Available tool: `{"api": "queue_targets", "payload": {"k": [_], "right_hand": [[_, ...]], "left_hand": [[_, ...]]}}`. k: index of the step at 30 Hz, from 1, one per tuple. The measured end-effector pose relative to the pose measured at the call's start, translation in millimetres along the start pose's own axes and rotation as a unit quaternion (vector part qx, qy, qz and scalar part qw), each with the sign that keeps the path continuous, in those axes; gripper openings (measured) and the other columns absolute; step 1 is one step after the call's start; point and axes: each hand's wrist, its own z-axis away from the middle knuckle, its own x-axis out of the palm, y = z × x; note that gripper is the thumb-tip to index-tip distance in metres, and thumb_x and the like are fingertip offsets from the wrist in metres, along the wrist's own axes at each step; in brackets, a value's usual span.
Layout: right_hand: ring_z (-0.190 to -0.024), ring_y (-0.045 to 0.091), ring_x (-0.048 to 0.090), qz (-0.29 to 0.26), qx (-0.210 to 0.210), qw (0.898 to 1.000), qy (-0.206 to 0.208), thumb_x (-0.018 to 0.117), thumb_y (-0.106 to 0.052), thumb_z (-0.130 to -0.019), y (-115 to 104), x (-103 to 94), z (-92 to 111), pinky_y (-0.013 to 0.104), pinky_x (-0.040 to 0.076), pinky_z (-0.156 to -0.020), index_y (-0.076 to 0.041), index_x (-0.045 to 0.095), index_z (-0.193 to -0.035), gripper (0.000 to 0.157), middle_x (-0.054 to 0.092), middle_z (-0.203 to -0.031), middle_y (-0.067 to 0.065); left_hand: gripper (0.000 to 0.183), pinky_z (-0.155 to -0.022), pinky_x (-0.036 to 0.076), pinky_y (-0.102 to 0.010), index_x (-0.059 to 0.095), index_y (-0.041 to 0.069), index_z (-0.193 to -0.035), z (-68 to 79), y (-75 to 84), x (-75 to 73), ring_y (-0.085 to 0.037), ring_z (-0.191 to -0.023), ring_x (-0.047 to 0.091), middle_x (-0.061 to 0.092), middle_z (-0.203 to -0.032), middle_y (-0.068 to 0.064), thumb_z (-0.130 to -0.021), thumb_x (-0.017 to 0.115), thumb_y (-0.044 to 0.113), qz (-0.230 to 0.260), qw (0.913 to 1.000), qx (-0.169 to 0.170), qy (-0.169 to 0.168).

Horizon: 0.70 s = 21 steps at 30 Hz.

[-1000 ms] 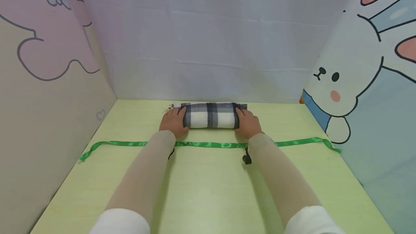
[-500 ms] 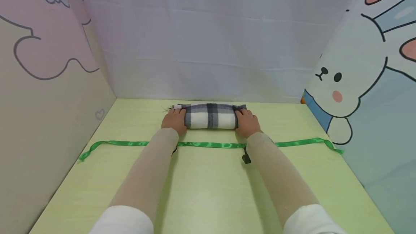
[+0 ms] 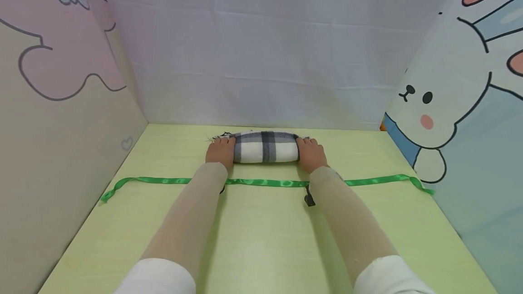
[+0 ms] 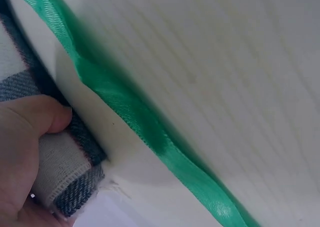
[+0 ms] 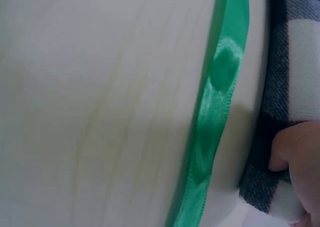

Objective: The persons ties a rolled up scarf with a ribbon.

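One left hand (image 3: 219,151) and one right hand (image 3: 312,154) grip opposite ends of a plaid cloth roll (image 3: 267,148) on the counter (image 3: 261,239), just beyond the green ribbon (image 3: 267,182). Steadying or shaping the roll seems the step; the next move likely calls for even pressure from both.

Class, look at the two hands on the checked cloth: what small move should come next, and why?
Probably draw the checked cloth a little toward the person, onto the green ribbon. The left hand and right hand grip its two ends, and the ribbon lies across the table on the near side, with a narrow gap between.
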Motion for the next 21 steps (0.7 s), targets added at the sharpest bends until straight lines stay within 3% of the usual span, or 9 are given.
{"api": "queue_targets", "payload": {"k": [10,21], "right_hand": [[-0.127,0.042,0.05,-0.008,-0.016,0.998,0.056,0.062,-0.007,-0.1,6.3,5.2,1.1,0.061,0.044,-0.101,-0.003,0.052,-0.144,0.045,0.059,-0.138,0.021],[-0.118,0.041,0.055,-0.009,-0.041,0.994,0.102,0.078,-0.012,-0.092,7.1,-14.8,11.4,0.058,0.047,-0.095,-0.001,0.058,-0.136,0.05,0.064,-0.126,0.021]], "left_hand": [[0.039,-0.106,0.043,-0.053,0.049,0.005,-0.142,-1.9,-6.0,-1.3,-0.039,-0.124,0.052,0.057,-0.135,-0.018,-0.104,0.059,0.005,-0.024,0.9979,0.023,0.056],[0.034,-0.103,0.044,-0.053,0.05,0.004,-0.141,-0.8,-16.0,-17.0,-0.039,-0.122,0.053,0.058,-0.132,-0.018,-0.107,0.053,0.008,-0.016,0.9948,0.046,0.09]]}}
